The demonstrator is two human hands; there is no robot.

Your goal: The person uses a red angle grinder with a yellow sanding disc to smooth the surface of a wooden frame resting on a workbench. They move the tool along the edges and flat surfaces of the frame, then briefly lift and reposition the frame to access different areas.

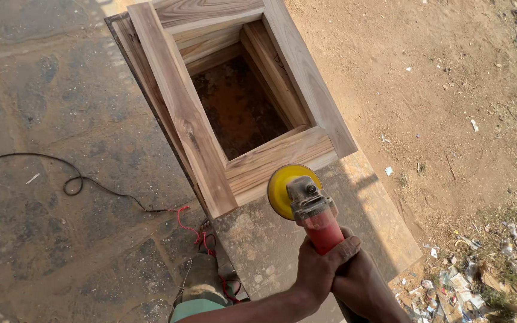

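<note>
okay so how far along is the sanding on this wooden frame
The wooden frame is already joined and its top faces look pale and smooth. In hand: both hands, left and right, grip the red sander, its yellow disc at the near rail. Whether the inner edges are sanded can't be told.

Your grinder [315, 218] red-bodied with grey head, its disc [279, 190] yellow, your frame [234, 101] pale tan with darker streaked grain, cable [73, 179] black, stone floor [37, 239] mottled grey-brown, dirt [450, 90] sandy tan

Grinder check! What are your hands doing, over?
Both hands, left hand and right hand, grip red grinder. Yellow disc at wooden frame edge. Cables lie left.
</note>
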